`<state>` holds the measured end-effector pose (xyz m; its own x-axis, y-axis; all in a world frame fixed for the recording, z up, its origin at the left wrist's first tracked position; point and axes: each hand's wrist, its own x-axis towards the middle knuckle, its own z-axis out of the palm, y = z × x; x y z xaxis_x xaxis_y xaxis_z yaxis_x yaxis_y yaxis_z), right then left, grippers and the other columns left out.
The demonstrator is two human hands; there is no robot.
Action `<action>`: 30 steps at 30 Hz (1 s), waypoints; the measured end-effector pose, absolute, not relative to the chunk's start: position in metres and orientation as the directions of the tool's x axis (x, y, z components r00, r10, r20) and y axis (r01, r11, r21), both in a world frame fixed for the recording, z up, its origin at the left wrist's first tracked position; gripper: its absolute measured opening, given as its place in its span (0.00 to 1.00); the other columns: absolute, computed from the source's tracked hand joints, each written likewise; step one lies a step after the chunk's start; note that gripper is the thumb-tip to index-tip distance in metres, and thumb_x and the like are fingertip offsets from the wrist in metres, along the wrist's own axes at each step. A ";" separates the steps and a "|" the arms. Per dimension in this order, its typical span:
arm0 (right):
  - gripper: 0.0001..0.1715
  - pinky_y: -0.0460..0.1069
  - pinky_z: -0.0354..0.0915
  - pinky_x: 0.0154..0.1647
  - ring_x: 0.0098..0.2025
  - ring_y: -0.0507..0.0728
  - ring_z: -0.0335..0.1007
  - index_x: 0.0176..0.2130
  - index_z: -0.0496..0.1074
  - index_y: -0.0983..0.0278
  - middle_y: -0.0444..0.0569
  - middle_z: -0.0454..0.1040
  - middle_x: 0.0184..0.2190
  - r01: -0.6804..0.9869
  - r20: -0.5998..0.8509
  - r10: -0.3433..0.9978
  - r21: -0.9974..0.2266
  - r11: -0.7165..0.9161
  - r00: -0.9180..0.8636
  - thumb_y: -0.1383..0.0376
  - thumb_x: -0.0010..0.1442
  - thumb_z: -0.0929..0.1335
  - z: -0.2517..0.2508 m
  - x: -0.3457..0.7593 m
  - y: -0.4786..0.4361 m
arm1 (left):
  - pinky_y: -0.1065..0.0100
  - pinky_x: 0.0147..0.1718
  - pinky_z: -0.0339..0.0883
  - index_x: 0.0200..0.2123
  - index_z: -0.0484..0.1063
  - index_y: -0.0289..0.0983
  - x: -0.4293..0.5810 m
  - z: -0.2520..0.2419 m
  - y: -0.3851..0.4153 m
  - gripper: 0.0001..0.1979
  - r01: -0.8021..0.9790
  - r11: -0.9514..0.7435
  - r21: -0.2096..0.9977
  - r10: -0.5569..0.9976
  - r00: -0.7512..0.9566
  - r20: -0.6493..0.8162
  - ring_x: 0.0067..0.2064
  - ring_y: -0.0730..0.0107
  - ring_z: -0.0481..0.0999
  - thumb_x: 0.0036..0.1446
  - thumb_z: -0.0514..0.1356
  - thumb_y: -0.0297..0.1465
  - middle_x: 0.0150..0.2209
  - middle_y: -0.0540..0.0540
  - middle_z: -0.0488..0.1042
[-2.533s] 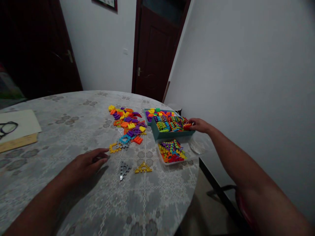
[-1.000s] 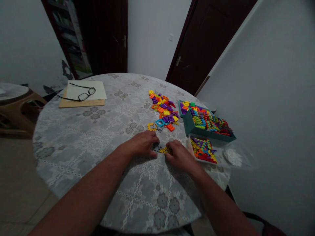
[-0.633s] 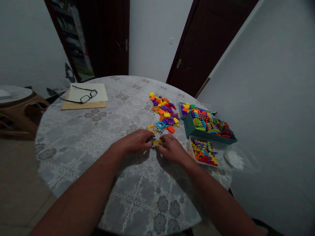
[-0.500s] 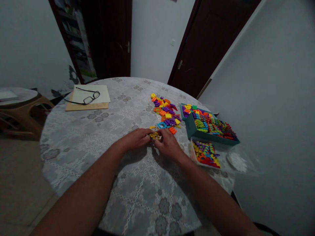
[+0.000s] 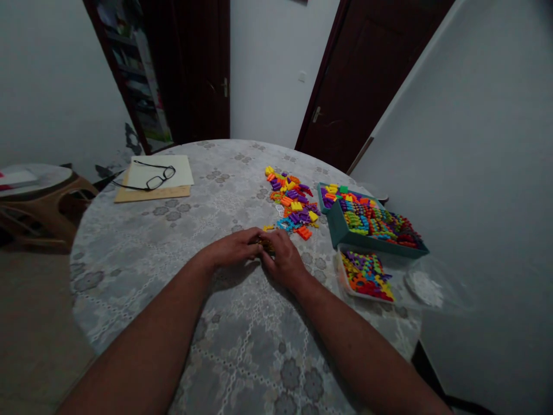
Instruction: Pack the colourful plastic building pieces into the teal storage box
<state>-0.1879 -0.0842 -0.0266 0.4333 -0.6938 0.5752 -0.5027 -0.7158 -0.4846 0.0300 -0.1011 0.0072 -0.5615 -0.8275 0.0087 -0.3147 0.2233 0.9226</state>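
Note:
My left hand (image 5: 233,249) and my right hand (image 5: 283,258) meet on the round table (image 5: 181,230), fingers curled together around small plastic pieces (image 5: 266,244) that are mostly hidden; a bit of yellow shows between the fingertips. Just beyond the hands lies a heap of loose coloured building pieces (image 5: 291,203). To the right stands a teal box (image 5: 345,230) full of coloured pieces, and nearer me a clear tray (image 5: 343,276) holding more pieces.
A pair of glasses (image 5: 155,176) rests on papers at the table's far left. A clear lid (image 5: 425,288) lies at the right edge beside the wall. Dark doors stand behind the table. A brown stool (image 5: 38,207) is at the left.
My right hand left the teal box and came to the table's middle. Both hands gathered the yellow and grey pieces and closed together over them; the view swung left.

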 end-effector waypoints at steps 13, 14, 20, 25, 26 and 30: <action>0.28 0.68 0.55 0.75 0.75 0.71 0.56 0.64 0.75 0.64 0.60 0.71 0.68 -0.924 0.528 -0.836 -0.229 -0.306 0.146 0.71 0.67 0.66 -0.037 -0.211 -0.111 | 0.58 0.53 0.70 0.48 0.77 0.42 0.032 -0.003 -0.104 0.10 -0.608 0.431 0.667 -0.876 -0.461 0.145 0.48 0.57 0.78 0.68 0.58 0.29 0.47 0.43 0.81; 0.27 0.68 0.54 0.75 0.76 0.72 0.55 0.63 0.76 0.63 0.60 0.71 0.69 -0.941 0.508 -0.851 -0.207 -0.269 0.132 0.70 0.67 0.66 -0.038 -0.213 -0.112 | 0.58 0.53 0.70 0.48 0.78 0.42 0.031 -0.003 -0.104 0.10 -0.631 0.446 0.635 -0.873 -0.462 0.154 0.49 0.57 0.78 0.68 0.59 0.29 0.48 0.43 0.81; 0.17 0.68 0.53 0.75 0.74 0.71 0.56 0.53 0.78 0.63 0.62 0.71 0.68 -0.957 0.492 -0.862 -0.170 -0.234 0.123 0.67 0.66 0.68 -0.041 -0.216 -0.112 | 0.56 0.54 0.70 0.50 0.82 0.39 0.034 -0.004 -0.108 0.12 -0.703 0.495 0.511 -0.857 -0.493 0.151 0.49 0.55 0.79 0.68 0.60 0.28 0.48 0.39 0.83; 0.14 0.72 0.54 0.73 0.73 0.73 0.58 0.51 0.77 0.63 0.66 0.71 0.66 -0.938 0.554 -0.827 -0.225 -0.262 0.098 0.68 0.65 0.70 -0.042 -0.220 -0.112 | 0.55 0.56 0.68 0.48 0.83 0.43 0.035 -0.002 -0.108 0.13 -0.705 0.463 0.537 -0.875 -0.459 0.153 0.49 0.54 0.78 0.63 0.63 0.28 0.48 0.41 0.83; 0.15 0.73 0.54 0.73 0.73 0.73 0.58 0.52 0.77 0.63 0.66 0.71 0.67 -0.926 0.569 -0.815 -0.243 -0.290 0.106 0.68 0.65 0.70 -0.042 -0.220 -0.112 | 0.54 0.56 0.68 0.47 0.83 0.43 0.035 -0.002 -0.107 0.12 -0.695 0.455 0.556 -0.878 -0.453 0.153 0.49 0.53 0.78 0.63 0.63 0.28 0.47 0.41 0.83; 0.20 0.72 0.51 0.76 0.77 0.71 0.53 0.58 0.76 0.61 0.62 0.69 0.69 -0.840 0.582 -0.769 -0.251 -0.480 0.266 0.67 0.68 0.70 -0.038 -0.215 -0.106 | 0.56 0.53 0.68 0.45 0.81 0.42 0.035 0.001 -0.105 0.11 -0.680 0.417 0.603 -0.886 -0.451 0.104 0.46 0.54 0.77 0.61 0.62 0.26 0.44 0.42 0.82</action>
<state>-0.2146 -0.1055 -0.0384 0.2656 -0.7686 0.5820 -0.8404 -0.4804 -0.2508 0.0347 -0.1049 0.0015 -0.4509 -0.8865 0.1039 -0.6802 0.4167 0.6031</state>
